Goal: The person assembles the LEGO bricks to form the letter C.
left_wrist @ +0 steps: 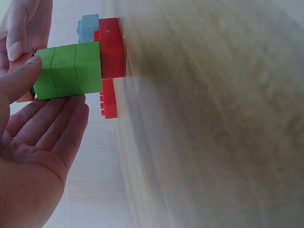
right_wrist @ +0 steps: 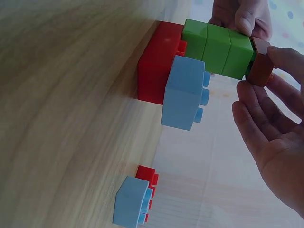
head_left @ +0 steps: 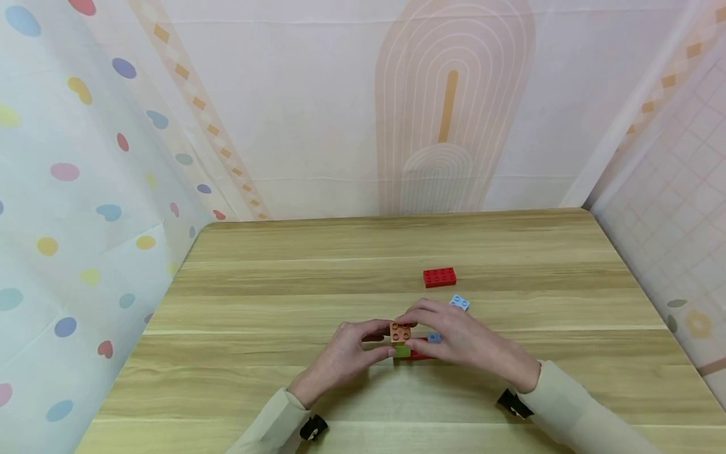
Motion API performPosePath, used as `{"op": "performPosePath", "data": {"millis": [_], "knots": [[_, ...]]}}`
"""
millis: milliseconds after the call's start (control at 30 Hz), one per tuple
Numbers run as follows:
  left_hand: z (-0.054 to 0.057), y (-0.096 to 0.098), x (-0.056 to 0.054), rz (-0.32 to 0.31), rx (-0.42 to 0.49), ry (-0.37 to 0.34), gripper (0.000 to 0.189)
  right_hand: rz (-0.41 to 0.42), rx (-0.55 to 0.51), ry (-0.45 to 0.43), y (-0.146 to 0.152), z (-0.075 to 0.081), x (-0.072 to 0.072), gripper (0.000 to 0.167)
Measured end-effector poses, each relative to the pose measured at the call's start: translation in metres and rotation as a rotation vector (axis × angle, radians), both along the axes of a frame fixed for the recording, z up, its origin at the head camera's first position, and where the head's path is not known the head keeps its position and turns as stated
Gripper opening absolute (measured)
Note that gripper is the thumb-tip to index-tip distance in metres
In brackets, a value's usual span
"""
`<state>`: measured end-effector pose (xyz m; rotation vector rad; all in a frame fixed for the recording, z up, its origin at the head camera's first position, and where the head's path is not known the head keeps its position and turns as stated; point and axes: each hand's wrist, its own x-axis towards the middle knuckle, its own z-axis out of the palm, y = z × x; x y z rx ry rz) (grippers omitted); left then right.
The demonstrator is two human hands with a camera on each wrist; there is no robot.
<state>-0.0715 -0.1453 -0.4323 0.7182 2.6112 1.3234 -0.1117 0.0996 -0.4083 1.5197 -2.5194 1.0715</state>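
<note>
A long red toy brick (right_wrist: 154,64) lies on the table and bears a stack of several green bricks (left_wrist: 66,70) at its left end. A light blue brick (right_wrist: 183,92) sits on its right part, with its studs up. My left hand (head_left: 348,350) holds the upper green stack between thumb and fingers. Between the thumb and fingers of my right hand (head_left: 454,331) is an orange-brown brick (head_left: 400,334) at the top of the stack. In the right wrist view it looks slightly tilted, with a narrow dark gap beside the top green brick.
Farther back on the wooden table (head_left: 317,265) lies a loose red brick (head_left: 439,277). Another light blue brick (head_left: 460,302) lies just beyond my right hand. Patterned cloth (head_left: 283,113) hangs behind the table and along both sides.
</note>
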Motion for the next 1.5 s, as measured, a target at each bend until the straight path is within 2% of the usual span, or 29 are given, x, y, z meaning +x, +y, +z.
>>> {"op": "performPosePath", "data": {"millis": [167, 467, 600, 800, 833, 933, 1000, 1067, 1167, 1200, 1500], "knots": [[-0.001, 0.0, 0.0, -0.007, 0.013, 0.0, 0.038, 0.0, -0.019, 0.027, -0.002, -0.002, 0.0, 0.03], [0.0, -0.001, 0.0, -0.002, 0.021, -0.024, 0.045, -0.007, -0.016, 0.003, -0.004, 0.001, 0.001, 0.026], [0.001, -0.004, 0.0, 0.0, 0.109, -0.061, 0.044, -0.004, -0.014, 0.005, -0.004, 0.0, 0.001, 0.027], [0.003, -0.005, -0.002, 0.03, 0.219, -0.052, 0.03, 0.0, -0.023, 0.003, -0.003, -0.001, 0.0, 0.028], [0.003, -0.005, -0.002, 0.03, 0.221, -0.043, 0.029, 0.0, -0.022, 0.0, -0.003, -0.001, 0.0, 0.028], [0.016, -0.001, 0.001, 0.027, 0.224, -0.044, 0.026, 0.003, -0.005, -0.008, -0.003, 0.0, 0.001, 0.028], [0.018, 0.001, 0.002, 0.025, 0.217, -0.041, 0.026, 0.007, 0.003, -0.008, -0.003, 0.001, 0.001, 0.029], [0.019, 0.002, 0.002, 0.022, 0.203, -0.036, 0.026, 0.014, 0.006, -0.007, -0.003, 0.0, 0.001, 0.03], [0.005, 0.0, -0.002, 0.014, 0.185, -0.026, 0.027, 0.021, 0.003, -0.004, -0.003, 0.0, 0.001, 0.03], [0.004, -0.001, -0.002, 0.009, 0.178, -0.023, 0.026, 0.02, 0.004, -0.005, -0.003, -0.001, 0.002, 0.03], [0.008, -0.002, -0.005, -0.044, 0.143, 0.033, 0.023, 0.001, 0.008, -0.02, -0.003, 0.001, 0.003, 0.03]]}}
